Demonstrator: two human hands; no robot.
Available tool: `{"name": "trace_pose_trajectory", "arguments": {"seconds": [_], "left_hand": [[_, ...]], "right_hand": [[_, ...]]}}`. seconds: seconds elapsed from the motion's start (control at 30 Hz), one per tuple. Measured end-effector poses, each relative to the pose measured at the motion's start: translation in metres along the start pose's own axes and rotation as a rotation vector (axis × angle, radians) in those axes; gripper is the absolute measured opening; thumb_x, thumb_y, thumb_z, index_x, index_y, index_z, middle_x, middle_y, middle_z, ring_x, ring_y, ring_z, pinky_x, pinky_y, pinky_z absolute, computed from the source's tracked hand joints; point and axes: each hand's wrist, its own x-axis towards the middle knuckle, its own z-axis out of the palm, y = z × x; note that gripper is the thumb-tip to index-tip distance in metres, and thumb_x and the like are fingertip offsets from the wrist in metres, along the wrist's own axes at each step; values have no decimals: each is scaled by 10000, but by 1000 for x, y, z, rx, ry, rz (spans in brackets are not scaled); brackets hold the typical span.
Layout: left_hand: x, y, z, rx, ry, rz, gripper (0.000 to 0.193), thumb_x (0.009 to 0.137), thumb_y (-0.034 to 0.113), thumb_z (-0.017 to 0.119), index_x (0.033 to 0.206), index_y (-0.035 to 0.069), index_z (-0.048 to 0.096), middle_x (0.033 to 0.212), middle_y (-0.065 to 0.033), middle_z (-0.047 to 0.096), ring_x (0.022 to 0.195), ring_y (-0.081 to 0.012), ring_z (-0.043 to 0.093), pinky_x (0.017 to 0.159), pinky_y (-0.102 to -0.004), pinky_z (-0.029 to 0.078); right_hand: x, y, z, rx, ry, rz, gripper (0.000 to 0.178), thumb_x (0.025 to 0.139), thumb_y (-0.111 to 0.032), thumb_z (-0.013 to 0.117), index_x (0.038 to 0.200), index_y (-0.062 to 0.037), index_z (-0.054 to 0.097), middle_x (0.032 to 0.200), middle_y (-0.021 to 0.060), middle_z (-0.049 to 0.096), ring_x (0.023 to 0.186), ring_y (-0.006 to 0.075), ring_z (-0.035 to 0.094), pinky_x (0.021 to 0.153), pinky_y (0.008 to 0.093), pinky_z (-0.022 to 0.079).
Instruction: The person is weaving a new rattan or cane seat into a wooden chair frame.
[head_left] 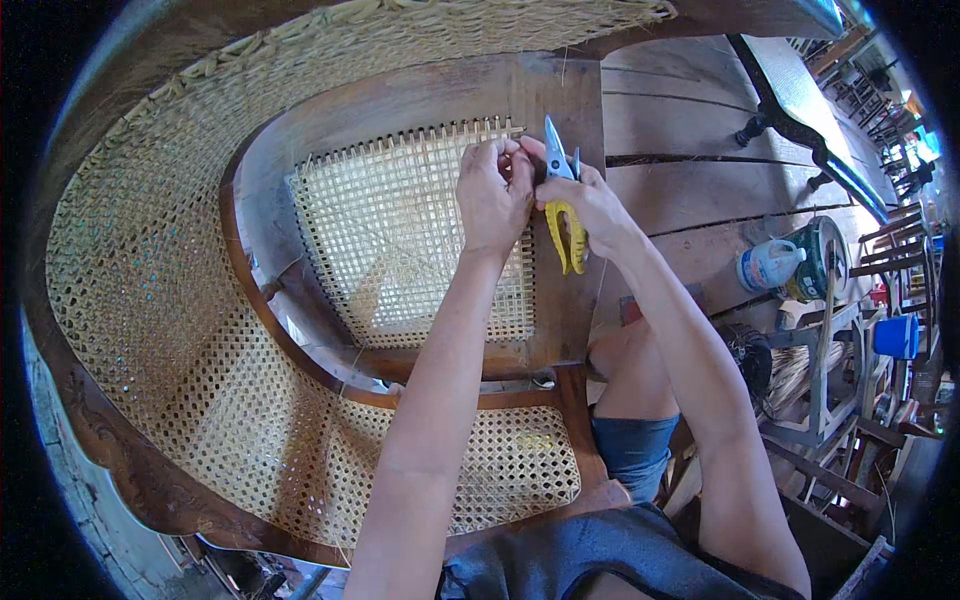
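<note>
The wooden chair seat (pixel 555 90) holds a square panel of open cane weave (pixel 390 230). Along its far edge stands a row of small pegs (pixel 400 140). At the far right corner of the weave my left hand (pixel 492 195) is closed in a pinch; whatever is between its fingertips is too small to make out, perhaps a cane strand. Beside it, my right hand (pixel 590 205) grips yellow-handled shears (pixel 566 235) against the palm, their blades pointing away from me. The right hand's outstretched fingertips meet the left fingertips at the corner.
A curved cane backrest (pixel 150 250) with a carved wooden rim wraps around the seat's left and near sides. Right of the chair lies a plank surface (pixel 670 200). A white jug (pixel 770 265), a dark bucket (pixel 825 255), a blue container (pixel 896 337) and wooden frames stand farther right.
</note>
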Motion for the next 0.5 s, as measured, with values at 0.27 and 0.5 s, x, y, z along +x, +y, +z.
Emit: {"name": "trace_pose_trajectory", "arguments": {"seconds": [0.27, 0.5], "left_hand": [[11, 22, 7, -39, 37, -164, 146, 818, 118, 674, 903, 0, 659, 783, -101, 633, 680, -167, 635, 630, -293, 506], [24, 20, 1, 139, 39, -255, 129, 751, 140, 743, 792, 36, 678, 699, -44, 657, 654, -116, 612, 613, -284, 499]], "right_hand": [[-23, -7, -20, 65, 191, 5, 573, 762, -61, 606, 1329, -39, 525, 880, 25, 612, 805, 103, 554, 723, 240, 433], [-107, 11, -7, 127, 153, 348, 521, 769, -95, 660, 1278, -56, 559, 834, 27, 608, 764, 104, 544, 681, 235, 420]]}}
